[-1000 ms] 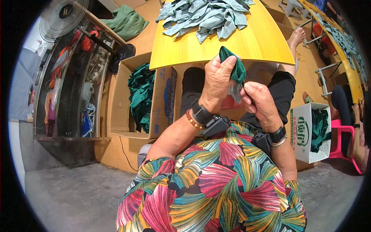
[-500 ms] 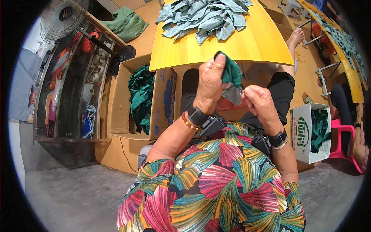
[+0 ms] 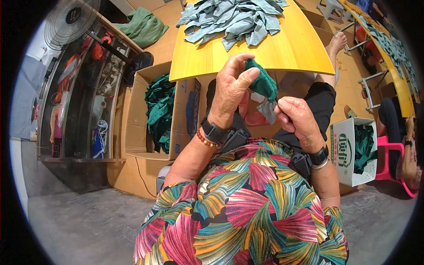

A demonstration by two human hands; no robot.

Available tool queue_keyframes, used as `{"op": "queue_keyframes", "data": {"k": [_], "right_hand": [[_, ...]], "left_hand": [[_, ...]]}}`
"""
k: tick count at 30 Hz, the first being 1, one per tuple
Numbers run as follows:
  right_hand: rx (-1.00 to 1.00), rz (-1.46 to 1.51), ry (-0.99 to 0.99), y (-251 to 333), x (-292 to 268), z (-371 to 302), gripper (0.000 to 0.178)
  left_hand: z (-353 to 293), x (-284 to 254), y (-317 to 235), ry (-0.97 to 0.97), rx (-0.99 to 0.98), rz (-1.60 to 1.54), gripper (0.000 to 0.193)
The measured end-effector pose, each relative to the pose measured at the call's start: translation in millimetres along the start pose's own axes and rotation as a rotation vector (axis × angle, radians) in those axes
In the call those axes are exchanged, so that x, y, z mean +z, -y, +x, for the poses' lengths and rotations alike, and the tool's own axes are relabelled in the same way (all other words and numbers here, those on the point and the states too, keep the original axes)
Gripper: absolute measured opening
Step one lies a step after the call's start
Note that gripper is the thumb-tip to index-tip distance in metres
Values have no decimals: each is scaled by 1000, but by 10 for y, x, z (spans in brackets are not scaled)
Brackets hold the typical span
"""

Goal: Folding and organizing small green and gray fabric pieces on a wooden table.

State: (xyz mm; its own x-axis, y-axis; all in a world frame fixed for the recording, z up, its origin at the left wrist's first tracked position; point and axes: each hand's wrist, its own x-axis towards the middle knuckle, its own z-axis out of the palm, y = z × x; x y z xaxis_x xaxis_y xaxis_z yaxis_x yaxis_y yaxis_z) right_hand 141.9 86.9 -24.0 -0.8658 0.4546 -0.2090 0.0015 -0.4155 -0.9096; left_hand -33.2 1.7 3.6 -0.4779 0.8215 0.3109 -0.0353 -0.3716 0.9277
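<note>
Just in front of the table's near edge, my left hand [image 3: 229, 90] holds a small dark green cloth piece [image 3: 262, 84] between its thumb and curled fingers. A grey-green part [image 3: 266, 111] of this piece hangs from its lower end. My right hand [image 3: 298, 117] is closed in a pinch at the lower right edge of the cloth, where the green and grey-green parts meet. Whether a small tool is also in those fingers, I cannot tell. Beyond my hands, a pile of grey-green cloth pieces [image 3: 234, 22] lies on the yellow table [image 3: 291, 53].
On the left, a cardboard box [image 3: 137, 115] holds dark green cloths [image 3: 160, 110]. Behind it stand a fan [image 3: 75, 22] and a shelf [image 3: 75, 106]. At right are a white box [image 3: 349, 152] with green cloths, a pink stool [image 3: 388, 161] and a seated person [image 3: 410, 163] by another table.
My left hand has turned and loosened, with its fingers now arched over the top of the green cloth. The right hand keeps its pinch, nearly in place.
</note>
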Motion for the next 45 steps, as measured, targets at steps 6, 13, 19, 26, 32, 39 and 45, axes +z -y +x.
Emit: {"op": "queue_keyframes", "data": {"k": [6, 13, 19, 26, 32, 39, 45], "right_hand": [[-60, -130, -55, -7, 86, -4, 26], [-268, -379, -219, -107, 135, 42, 26], [-41, 57, -86, -151, 179, 82, 27], [-56, -99, -50, -154, 72, 62, 25], [-182, -209, -167, -169, 118, 66, 25], [-65, -111, -117, -210, 86, 122, 25], [-40, -153, -110, -123, 4, 63, 25]], "left_hand": [[51, 11, 99, -43, -12, -7, 17], [77, 198, 174, -212, -56, -67, 18], [-25, 316, 258, -209, -29, -147, 18], [-38, 195, 198, -200, -116, -320, 26], [-83, 236, 255, -158, -244, -255, 31], [-104, 97, 336, -116, -266, -300, 27], [-20, -117, 155, -66, -79, 0, 33]]}}
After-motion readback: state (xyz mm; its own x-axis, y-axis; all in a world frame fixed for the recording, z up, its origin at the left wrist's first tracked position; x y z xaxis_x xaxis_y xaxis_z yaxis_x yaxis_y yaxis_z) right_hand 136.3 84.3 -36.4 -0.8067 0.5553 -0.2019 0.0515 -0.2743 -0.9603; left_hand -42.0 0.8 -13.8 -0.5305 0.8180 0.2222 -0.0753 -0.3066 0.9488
